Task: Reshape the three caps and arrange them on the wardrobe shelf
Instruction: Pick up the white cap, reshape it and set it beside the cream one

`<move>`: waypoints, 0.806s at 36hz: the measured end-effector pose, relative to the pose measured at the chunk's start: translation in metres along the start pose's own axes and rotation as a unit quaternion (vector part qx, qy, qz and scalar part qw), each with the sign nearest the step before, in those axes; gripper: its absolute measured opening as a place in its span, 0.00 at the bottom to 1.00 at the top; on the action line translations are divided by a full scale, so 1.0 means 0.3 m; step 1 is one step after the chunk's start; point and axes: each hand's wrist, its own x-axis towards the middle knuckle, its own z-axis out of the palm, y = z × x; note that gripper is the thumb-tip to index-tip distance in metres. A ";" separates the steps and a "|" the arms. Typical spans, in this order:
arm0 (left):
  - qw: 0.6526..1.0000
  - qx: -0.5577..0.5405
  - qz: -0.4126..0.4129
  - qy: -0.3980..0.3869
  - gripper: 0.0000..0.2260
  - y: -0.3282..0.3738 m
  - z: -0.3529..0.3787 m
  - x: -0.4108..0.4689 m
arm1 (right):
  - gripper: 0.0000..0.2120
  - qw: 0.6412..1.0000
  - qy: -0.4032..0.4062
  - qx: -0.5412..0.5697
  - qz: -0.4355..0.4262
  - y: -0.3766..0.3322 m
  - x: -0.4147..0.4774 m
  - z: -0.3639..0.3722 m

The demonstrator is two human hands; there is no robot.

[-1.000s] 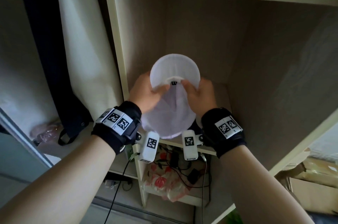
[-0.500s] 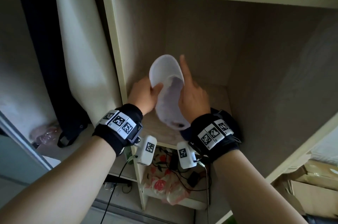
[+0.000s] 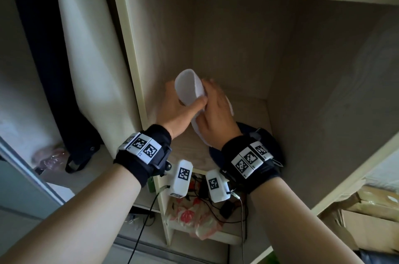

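Left of centre, left hand (image 3: 179,112) clamped the white cap (image 3: 187,89): thumb on its front, fingers hidden behind. Cap stood on edge at frame centre, between both hands, above wardrobe shelf (image 3: 254,110); lower part covered. Right hand (image 3: 218,119) lay against cap's right side; fingers motion-blurred, grip not determinable. Dark fabric item (image 3: 245,132) mostly hidden under right wrist, unidentifiable.

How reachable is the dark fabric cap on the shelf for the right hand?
Probably not yet: the right hand holds the white fabric cap, though the dark fabric cap lies beneath its wrist.
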 end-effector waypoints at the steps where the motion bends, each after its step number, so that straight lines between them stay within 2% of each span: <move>1: 1.000 0.003 0.003 -0.002 0.34 -0.012 0.000 -0.006 | 0.34 1.000 -0.006 0.012 0.013 -0.001 -0.003 -0.011; 3: 1.000 -0.004 0.011 -0.023 0.33 -0.038 -0.009 -0.011 | 0.37 0.998 -0.022 0.030 0.047 0.000 0.004 -0.039; 7: 0.992 0.009 0.044 -0.116 0.36 -0.051 -0.024 -0.004 | 0.45 0.991 -0.090 0.059 0.078 0.035 0.021 -0.084; 10: 0.989 0.030 0.068 -0.125 0.35 -0.040 -0.014 0.002 | 0.40 0.991 -0.070 0.073 0.091 0.048 0.022 -0.107; 13: 0.991 0.028 0.070 -0.110 0.31 -0.034 -0.005 -0.002 | 0.34 0.993 -0.023 0.069 0.092 0.060 0.020 -0.102; 16: 0.992 0.017 0.072 -0.106 0.28 -0.030 -0.006 -0.004 | 0.34 0.993 -0.003 0.073 0.091 0.073 0.025 -0.102; 18: 0.992 0.011 0.056 -0.110 0.29 -0.036 -0.022 0.012 | 0.38 0.993 -0.024 0.064 0.093 0.062 0.028 -0.110; 20: 0.992 -0.055 0.006 -0.112 0.30 -0.028 -0.047 0.024 | 0.42 0.994 -0.057 0.055 0.080 0.041 0.028 -0.108; 22: 0.977 -0.174 -0.058 -0.113 0.33 -0.016 -0.061 0.033 | 0.42 0.997 -0.060 0.029 0.034 0.018 0.030 -0.097; 24: 0.964 -0.223 -0.098 -0.107 0.34 0.006 -0.062 0.045 | 0.41 0.998 -0.039 0.016 -0.039 0.019 0.036 -0.080; 26: 0.958 -0.235 -0.126 -0.104 0.30 0.023 -0.046 0.057 | 0.42 0.996 -0.017 -0.020 -0.085 0.027 0.040 -0.067; 29: 0.934 -0.309 -0.167 -0.069 0.16 0.021 -0.026 0.084 | 0.48 0.994 -0.058 -0.068 -0.070 0.046 0.032 -0.050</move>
